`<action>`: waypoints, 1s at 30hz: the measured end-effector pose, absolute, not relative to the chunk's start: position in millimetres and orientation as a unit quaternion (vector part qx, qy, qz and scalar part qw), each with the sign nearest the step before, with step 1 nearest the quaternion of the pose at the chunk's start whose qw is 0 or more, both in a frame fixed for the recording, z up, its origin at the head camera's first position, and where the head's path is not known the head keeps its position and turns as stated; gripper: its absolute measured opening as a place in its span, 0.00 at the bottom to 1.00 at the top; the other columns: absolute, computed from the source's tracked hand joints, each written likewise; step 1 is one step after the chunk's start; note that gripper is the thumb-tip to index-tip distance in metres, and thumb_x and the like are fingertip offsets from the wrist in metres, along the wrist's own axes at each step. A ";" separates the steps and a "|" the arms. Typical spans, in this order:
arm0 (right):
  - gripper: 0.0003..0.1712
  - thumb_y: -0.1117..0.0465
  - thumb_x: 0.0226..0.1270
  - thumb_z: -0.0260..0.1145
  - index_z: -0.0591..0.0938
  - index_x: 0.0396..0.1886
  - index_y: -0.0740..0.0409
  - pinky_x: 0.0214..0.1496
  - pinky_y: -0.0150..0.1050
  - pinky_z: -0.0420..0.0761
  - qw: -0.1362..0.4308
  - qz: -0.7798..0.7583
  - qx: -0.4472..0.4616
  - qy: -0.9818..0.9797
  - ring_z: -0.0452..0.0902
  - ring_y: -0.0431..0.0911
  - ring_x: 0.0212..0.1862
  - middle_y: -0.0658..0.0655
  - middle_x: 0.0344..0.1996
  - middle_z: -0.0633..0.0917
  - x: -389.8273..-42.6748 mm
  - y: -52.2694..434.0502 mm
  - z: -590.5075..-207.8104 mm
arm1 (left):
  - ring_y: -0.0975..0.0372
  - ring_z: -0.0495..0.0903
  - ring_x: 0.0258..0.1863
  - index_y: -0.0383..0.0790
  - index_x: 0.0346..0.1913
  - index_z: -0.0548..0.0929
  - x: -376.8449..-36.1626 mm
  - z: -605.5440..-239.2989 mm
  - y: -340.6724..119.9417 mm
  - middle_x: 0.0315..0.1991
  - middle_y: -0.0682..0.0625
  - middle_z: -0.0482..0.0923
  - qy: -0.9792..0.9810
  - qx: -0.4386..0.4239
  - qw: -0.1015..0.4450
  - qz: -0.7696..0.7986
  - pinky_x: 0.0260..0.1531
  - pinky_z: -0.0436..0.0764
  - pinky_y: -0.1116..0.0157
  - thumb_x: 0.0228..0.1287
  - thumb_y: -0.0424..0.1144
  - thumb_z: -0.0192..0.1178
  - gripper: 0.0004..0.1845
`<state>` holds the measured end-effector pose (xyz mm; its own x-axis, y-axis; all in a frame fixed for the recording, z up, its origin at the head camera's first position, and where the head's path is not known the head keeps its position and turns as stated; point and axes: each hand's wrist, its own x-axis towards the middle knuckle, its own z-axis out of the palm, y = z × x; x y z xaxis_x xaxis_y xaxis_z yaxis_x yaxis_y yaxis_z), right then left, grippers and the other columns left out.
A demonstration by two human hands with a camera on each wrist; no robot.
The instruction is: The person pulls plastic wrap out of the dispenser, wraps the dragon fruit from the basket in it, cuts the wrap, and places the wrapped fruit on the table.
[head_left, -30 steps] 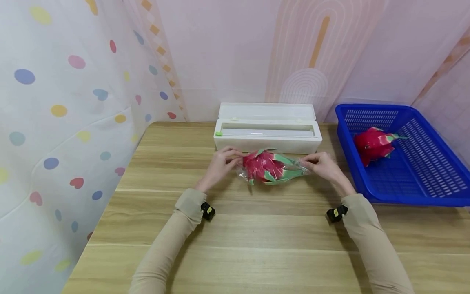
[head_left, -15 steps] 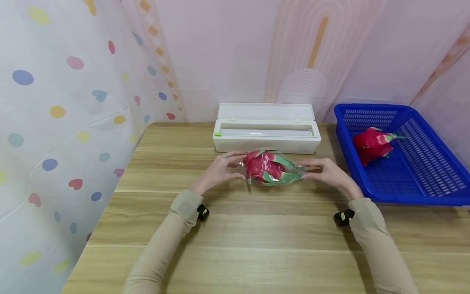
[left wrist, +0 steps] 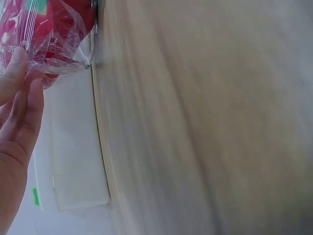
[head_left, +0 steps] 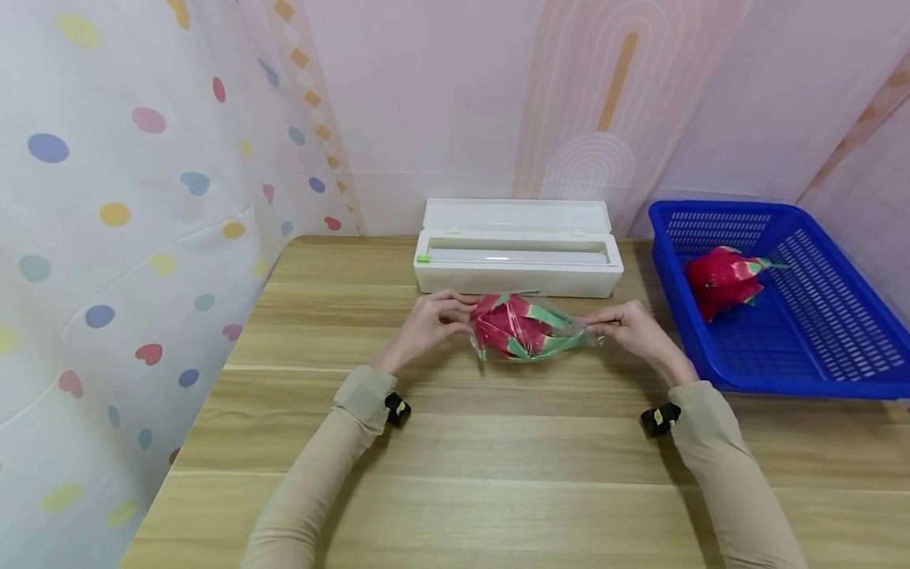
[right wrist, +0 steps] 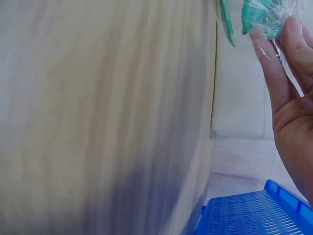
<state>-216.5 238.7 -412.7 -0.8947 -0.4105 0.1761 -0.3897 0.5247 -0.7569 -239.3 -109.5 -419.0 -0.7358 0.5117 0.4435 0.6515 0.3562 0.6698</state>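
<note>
- table [head_left: 490, 506]: wood-grain top; extends beneath both arms.
- left sleeve [head_left: 313, 482] and right sleeve [head_left: 732, 474]: beige; a small black device [head_left: 398, 410] sits at the left cuff, a matching unit [head_left: 659, 420] at the right.
- left hand [head_left: 429, 322]: thumb and fingers pinch the plastic wrap [left wrist: 61, 51] at the fruit's red end.
- right hand [head_left: 636, 329]: thumb and fingertips pinch the gathered wrap at the green-tipped end.
- wrapped dragon fruit [head_left: 513, 325]: located between the hands, lying crosswise in front of the box.
- blue basket [head_left: 803, 387]: at right; contains a second dragon fruit [head_left: 721, 278] near its left wall.
- white box [head_left: 519, 282]: lid [head_left: 515, 216] raised; roll [head_left: 515, 257] inside; green tab [head_left: 423, 258] at left.
- pink curtain [head_left: 426, 103]: behind the box.
</note>
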 end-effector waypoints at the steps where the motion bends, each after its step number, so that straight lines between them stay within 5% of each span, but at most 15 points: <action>1: 0.10 0.76 0.59 0.63 0.85 0.40 0.72 0.24 0.30 0.79 0.011 -0.430 -0.230 0.873 0.77 0.31 0.27 0.71 0.37 0.86 -216.7 238.6 -413.1 | 0.50 0.86 0.35 0.26 0.41 0.84 -239.2 -418.7 -109.2 0.43 0.36 0.82 -0.822 -0.352 0.080 -0.441 0.36 0.86 0.67 0.47 0.27 0.70 0.15; 13: 0.03 0.73 0.61 0.63 0.82 0.32 0.71 0.23 0.35 0.82 0.024 -0.446 -0.179 0.876 0.77 0.35 0.21 0.68 0.27 0.86 -217.9 231.6 -415.5 | 0.53 0.84 0.31 0.28 0.34 0.86 -241.9 -418.4 -107.6 0.35 0.37 0.84 -0.824 -0.350 0.094 -0.436 0.31 0.84 0.72 0.52 0.22 0.65 0.06; 21: 0.04 0.71 0.60 0.66 0.83 0.32 0.70 0.22 0.34 0.80 0.023 -0.447 -0.163 0.879 0.74 0.33 0.21 0.67 0.28 0.86 -218.2 231.1 -415.9 | 0.54 0.83 0.25 0.26 0.39 0.81 -240.8 -412.4 -105.5 0.31 0.35 0.84 -0.798 -0.335 0.059 -0.498 0.25 0.85 0.63 0.55 0.22 0.62 0.08; 30: 0.05 0.71 0.61 0.65 0.84 0.33 0.71 0.23 0.36 0.82 0.054 -0.457 -0.165 0.872 0.77 0.36 0.21 0.68 0.29 0.86 -217.0 229.1 -416.4 | 0.70 0.79 0.21 0.26 0.36 0.83 -239.7 -410.6 -106.5 0.31 0.34 0.84 -0.790 -0.304 0.029 -0.532 0.24 0.85 0.65 0.57 0.22 0.61 0.05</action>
